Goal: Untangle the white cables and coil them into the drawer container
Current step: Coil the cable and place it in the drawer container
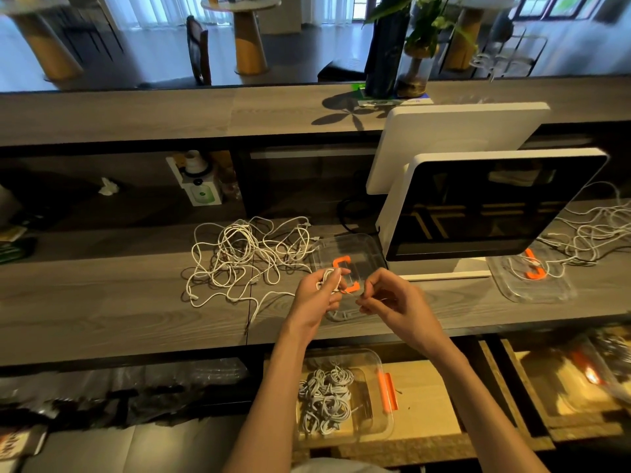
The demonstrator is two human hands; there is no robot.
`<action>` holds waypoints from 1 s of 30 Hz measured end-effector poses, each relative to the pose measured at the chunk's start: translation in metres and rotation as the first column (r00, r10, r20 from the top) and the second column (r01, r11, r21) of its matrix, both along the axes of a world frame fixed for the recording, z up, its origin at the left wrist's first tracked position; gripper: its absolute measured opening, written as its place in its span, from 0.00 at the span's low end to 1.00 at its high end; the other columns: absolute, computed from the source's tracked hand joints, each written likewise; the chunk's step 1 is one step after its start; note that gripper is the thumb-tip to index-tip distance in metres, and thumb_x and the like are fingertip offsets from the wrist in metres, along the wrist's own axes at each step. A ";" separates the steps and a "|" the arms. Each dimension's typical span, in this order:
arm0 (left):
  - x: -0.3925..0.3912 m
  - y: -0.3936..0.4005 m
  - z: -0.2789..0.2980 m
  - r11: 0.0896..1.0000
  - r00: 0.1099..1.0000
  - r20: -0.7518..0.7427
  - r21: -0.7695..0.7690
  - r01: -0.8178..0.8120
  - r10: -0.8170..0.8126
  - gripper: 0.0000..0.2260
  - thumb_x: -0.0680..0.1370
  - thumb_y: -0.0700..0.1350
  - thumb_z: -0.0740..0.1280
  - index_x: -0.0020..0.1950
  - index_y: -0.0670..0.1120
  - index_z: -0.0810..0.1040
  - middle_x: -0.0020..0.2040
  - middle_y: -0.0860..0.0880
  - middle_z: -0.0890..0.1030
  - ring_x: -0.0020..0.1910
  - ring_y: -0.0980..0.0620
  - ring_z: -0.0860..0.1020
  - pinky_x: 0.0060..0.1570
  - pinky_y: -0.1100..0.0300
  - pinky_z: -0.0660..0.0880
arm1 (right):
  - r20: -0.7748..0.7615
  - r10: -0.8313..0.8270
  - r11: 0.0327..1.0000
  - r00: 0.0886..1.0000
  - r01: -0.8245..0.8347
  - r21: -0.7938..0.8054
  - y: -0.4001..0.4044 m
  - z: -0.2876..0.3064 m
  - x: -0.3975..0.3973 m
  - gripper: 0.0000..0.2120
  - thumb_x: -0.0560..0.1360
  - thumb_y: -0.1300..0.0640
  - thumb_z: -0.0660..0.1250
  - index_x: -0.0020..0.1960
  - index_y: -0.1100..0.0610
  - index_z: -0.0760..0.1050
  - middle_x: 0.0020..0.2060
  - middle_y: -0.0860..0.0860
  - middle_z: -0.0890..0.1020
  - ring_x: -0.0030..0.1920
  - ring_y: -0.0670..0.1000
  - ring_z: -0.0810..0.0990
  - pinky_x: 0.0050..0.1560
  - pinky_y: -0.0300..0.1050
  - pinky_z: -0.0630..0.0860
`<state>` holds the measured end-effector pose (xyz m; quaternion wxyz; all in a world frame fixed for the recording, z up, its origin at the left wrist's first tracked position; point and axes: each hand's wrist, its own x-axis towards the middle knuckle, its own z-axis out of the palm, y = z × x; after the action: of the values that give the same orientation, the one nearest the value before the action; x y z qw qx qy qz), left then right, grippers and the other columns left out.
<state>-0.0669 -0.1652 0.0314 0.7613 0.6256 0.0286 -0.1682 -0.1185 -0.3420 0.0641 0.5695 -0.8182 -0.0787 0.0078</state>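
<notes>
A tangle of white cables (pixel 244 256) lies spread on the grey wooden counter, left of my hands. My left hand (pixel 316 293) grips a small coiled white cable (pixel 328 277) above the counter's front part. My right hand (pixel 386 298) pinches the loose end of that cable close beside the left hand. Below the counter, in an open wooden drawer (pixel 423 401), stands a clear plastic container (pixel 372 435) with an orange latch, holding several coiled white cables (pixel 326 399).
A clear lid with an orange clip (pixel 345 254) lies under my hands. A white monitor (pixel 485 206) stands at right, with more white cables (pixel 594 233) and another clear lid (pixel 536 281) behind it. A raised shelf with a plant vase (pixel 411 66) runs along the back.
</notes>
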 end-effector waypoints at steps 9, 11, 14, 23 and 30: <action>-0.005 -0.018 0.012 0.942 0.978 -0.140 0.276 0.189 -0.155 0.33 0.79 0.71 0.49 0.49 0.47 0.82 0.41 0.44 0.81 0.34 0.53 0.75 0.30 0.62 0.67 | 0.040 0.268 0.944 0.963 -0.254 -0.211 -0.008 0.041 0.032 0.07 0.76 0.59 0.75 0.52 0.56 0.80 0.45 0.48 0.85 0.49 0.48 0.86 0.50 0.44 0.84; -0.007 -0.021 0.014 0.956 0.956 -0.185 0.141 0.257 -0.229 0.37 0.76 0.74 0.48 0.50 0.43 0.80 0.41 0.39 0.80 0.29 0.53 0.70 0.24 0.64 0.60 | 0.044 0.283 0.922 0.958 -0.260 -0.288 -0.010 0.043 0.040 0.07 0.75 0.57 0.76 0.51 0.53 0.81 0.46 0.45 0.85 0.51 0.45 0.85 0.52 0.42 0.83; -0.011 -0.022 0.020 0.941 0.921 -0.214 0.027 0.338 -0.325 0.37 0.79 0.71 0.45 0.52 0.43 0.79 0.37 0.41 0.81 0.25 0.54 0.69 0.21 0.65 0.58 | 0.020 0.288 0.900 0.958 -0.263 -0.347 -0.013 0.043 0.047 0.07 0.73 0.56 0.77 0.50 0.52 0.83 0.45 0.43 0.85 0.50 0.42 0.85 0.51 0.39 0.82; -0.011 -0.016 0.017 0.907 0.931 -0.162 -0.328 0.263 -0.328 0.26 0.78 0.61 0.67 0.68 0.44 0.76 0.33 0.49 0.73 0.23 0.59 0.67 0.23 0.68 0.58 | -0.008 0.191 0.934 0.982 -0.184 -0.306 -0.022 0.029 0.046 0.05 0.77 0.58 0.74 0.52 0.52 0.84 0.45 0.44 0.85 0.48 0.42 0.84 0.50 0.36 0.80; -0.012 -0.018 0.023 0.923 0.962 -0.165 -0.357 0.146 -0.217 0.13 0.81 0.36 0.67 0.64 0.39 0.70 0.39 0.47 0.75 0.29 0.58 0.69 0.24 0.69 0.63 | 0.061 0.056 0.984 0.997 -0.045 -0.170 -0.021 0.012 0.034 0.10 0.76 0.63 0.74 0.55 0.56 0.78 0.44 0.50 0.84 0.47 0.48 0.85 0.51 0.43 0.83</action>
<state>-0.0790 -0.1830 0.0542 0.8322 0.4639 0.0176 -0.3032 -0.0849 -0.3627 0.0762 0.4950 -0.8610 -0.1170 0.0021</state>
